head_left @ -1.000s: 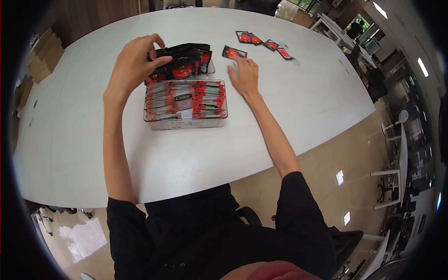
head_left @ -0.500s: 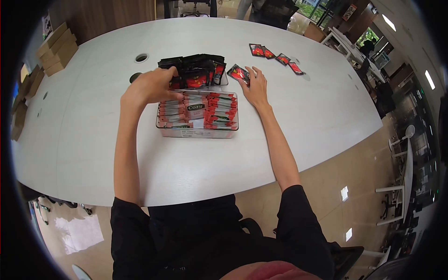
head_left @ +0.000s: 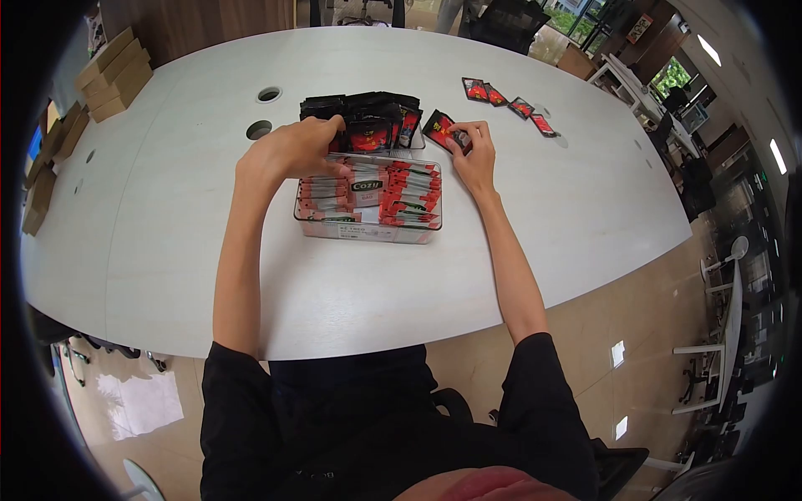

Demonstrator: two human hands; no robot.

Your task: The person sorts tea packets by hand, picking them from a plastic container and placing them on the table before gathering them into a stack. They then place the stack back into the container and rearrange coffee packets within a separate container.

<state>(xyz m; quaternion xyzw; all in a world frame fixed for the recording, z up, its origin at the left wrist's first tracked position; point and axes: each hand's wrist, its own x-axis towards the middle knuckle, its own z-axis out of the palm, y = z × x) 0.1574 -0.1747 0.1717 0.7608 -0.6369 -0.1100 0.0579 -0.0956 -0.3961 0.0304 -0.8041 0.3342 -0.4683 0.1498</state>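
My left hand (head_left: 292,154) is at the left side of two bins, its fingers apart over the place where they meet; part of its grip is hidden. The rear bin holds black-and-red packets (head_left: 368,135). In front of it, a clear bin (head_left: 368,230) is filled with red-and-white packets (head_left: 409,188), one reading "Cozy". To the right of the bins, my right hand (head_left: 474,154) is closed on a black-and-red packet (head_left: 438,128), thumb and fingers at its right end.
Several black-and-red packets (head_left: 521,108) lie in a slanting row at the back right of the white table (head_left: 585,217). Brown boxes (head_left: 117,79) are stacked at the left edge. Two round holes (head_left: 268,94) are in the tabletop behind my left hand.
The whole view has shifted, so the table things appear slightly farther right. The packet at my right hand is now gripped and turned a little; my left hand stays beside the bins.
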